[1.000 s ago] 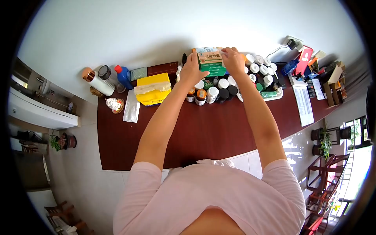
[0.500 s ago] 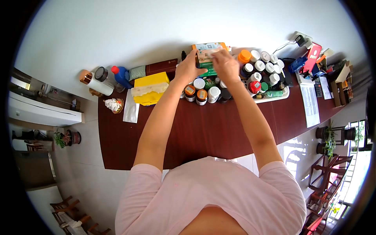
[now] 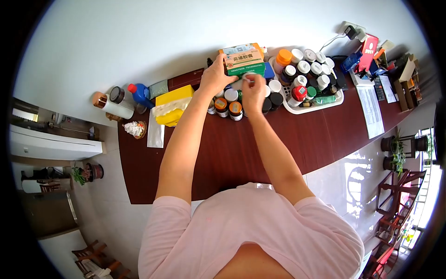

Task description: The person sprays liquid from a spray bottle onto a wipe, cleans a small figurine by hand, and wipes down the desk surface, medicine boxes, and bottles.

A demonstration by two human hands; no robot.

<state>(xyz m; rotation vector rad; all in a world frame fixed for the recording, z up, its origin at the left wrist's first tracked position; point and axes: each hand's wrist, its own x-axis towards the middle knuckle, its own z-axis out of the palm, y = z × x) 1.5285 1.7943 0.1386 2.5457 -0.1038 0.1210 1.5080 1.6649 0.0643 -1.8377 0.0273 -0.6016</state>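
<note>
A green and orange medicine box (image 3: pixel 244 60) stands tilted against the wall at the back of the desk. My left hand (image 3: pixel 214 80) grips its left edge, thumb along the lower front. My right hand (image 3: pixel 254 93) is closed just below the box, in front of its lower edge. A bit of white, which looks like a tissue (image 3: pixel 249 76), shows between the right fingers; most of it is hidden. Pill bottles with orange lids (image 3: pixel 235 108) and white lids (image 3: pixel 231 95) stand under and between my hands.
To the right is a white tray (image 3: pixel 304 110) crowded with several bottles. A yellow tissue pack (image 3: pixel 173 106), a blue bottle (image 3: pixel 141 94) and a tumbler (image 3: pixel 114 106) stand on the left. Papers (image 3: pixel 370 114) lie at the desk's right end.
My right hand has moved down and left with the white tissue, from the box's front to below it. My left hand stays at the box's left edge. The view has shifted slightly.
</note>
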